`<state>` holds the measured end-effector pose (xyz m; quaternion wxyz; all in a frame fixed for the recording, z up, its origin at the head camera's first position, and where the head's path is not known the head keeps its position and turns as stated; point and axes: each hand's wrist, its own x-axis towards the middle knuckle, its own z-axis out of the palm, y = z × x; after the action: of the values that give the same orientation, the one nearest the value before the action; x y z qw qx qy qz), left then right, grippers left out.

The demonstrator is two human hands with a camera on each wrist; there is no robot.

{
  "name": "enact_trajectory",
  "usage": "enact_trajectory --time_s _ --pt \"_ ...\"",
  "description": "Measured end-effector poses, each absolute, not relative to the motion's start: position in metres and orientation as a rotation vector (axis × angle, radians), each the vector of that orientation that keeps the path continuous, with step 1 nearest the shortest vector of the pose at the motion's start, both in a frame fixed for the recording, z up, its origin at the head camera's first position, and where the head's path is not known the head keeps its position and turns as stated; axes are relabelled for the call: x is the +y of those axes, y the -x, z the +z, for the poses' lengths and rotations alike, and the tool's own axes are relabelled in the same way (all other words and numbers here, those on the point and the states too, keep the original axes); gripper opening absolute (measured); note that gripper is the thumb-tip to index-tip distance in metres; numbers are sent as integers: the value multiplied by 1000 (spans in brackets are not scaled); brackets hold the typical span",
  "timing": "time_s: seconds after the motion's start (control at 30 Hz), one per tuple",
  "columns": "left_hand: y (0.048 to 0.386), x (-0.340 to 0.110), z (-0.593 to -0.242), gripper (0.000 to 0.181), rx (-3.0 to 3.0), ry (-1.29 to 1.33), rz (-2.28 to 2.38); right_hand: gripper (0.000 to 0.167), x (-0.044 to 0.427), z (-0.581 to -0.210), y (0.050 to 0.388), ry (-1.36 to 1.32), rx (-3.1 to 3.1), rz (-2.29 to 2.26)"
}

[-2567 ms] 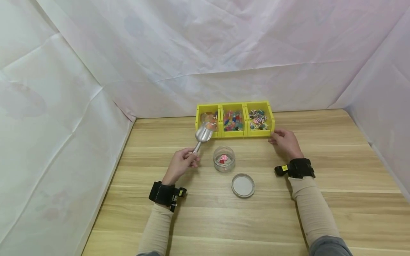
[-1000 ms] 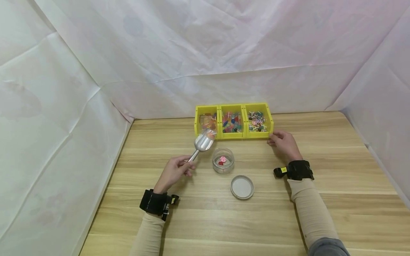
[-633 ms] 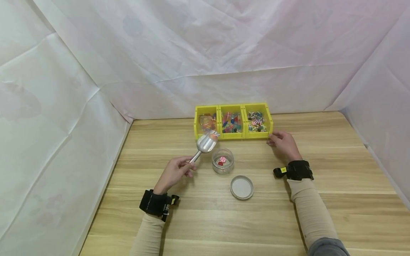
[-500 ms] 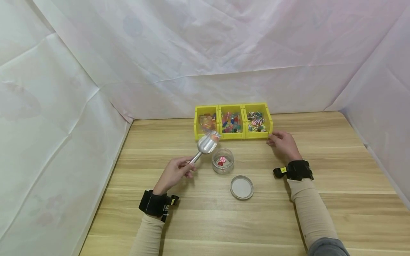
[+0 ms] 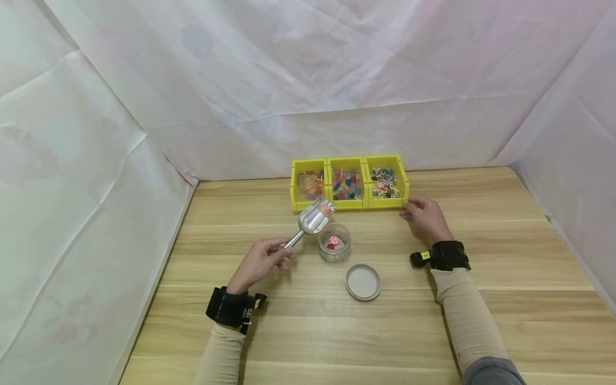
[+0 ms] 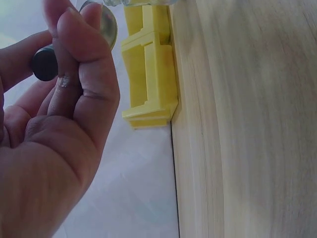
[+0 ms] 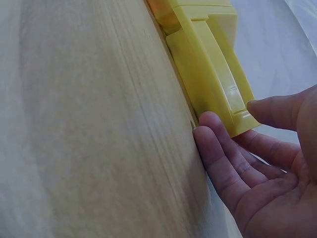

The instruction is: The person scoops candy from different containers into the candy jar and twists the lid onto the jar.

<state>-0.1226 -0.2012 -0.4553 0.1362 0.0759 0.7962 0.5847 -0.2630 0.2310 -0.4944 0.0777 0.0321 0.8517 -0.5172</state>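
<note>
My left hand (image 5: 262,261) grips the handle of a small metal scoop (image 5: 310,219), also seen from behind the curled fingers in the left wrist view. An orange candy piece (image 5: 325,210) lies near the scoop's lip. The scoop is in the air between the yellow bins and a clear round jar (image 5: 335,255), its bowl just above the jar's far left rim. Inside the jar are a pink-and-white swirl candy (image 5: 333,240) and a red piece. My right hand (image 5: 428,216) pinches the front right corner of the right-hand yellow bin (image 7: 218,64) between thumb and fingers.
Three joined yellow bins (image 5: 349,205) stand by the back cloth (image 5: 269,144), holding small candy-like pieces, some with white sticks. A round jar lid (image 5: 363,282) lies on the wooden table (image 5: 308,337), nearer than the jar. Cloth walls rise at left and right.
My left hand has drawn the scoop back from the left bin, bringing an orange piece, then shifted it slightly right toward the jar. My right hand keeps its hold on the bin corner.
</note>
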Motion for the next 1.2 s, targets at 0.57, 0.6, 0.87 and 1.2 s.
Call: enact_trajectory --time_s 0.57,0.6,0.87,1.2 --pt "123 -208 -454 35 2317 -264 1634 47 229 -491 260 -106 2527 -1570" --pt "123 -208 -454 35 2315 -263 1631 46 229 -491 260 -102 2529 -1571" --pt "123 -211 -452 34 2336 -279 1584 46 229 -493 260 -93 2543 -1564" --pt "121 -214 -448 33 2342 -299 1601 48 229 -491 259 -97 2535 -1564"
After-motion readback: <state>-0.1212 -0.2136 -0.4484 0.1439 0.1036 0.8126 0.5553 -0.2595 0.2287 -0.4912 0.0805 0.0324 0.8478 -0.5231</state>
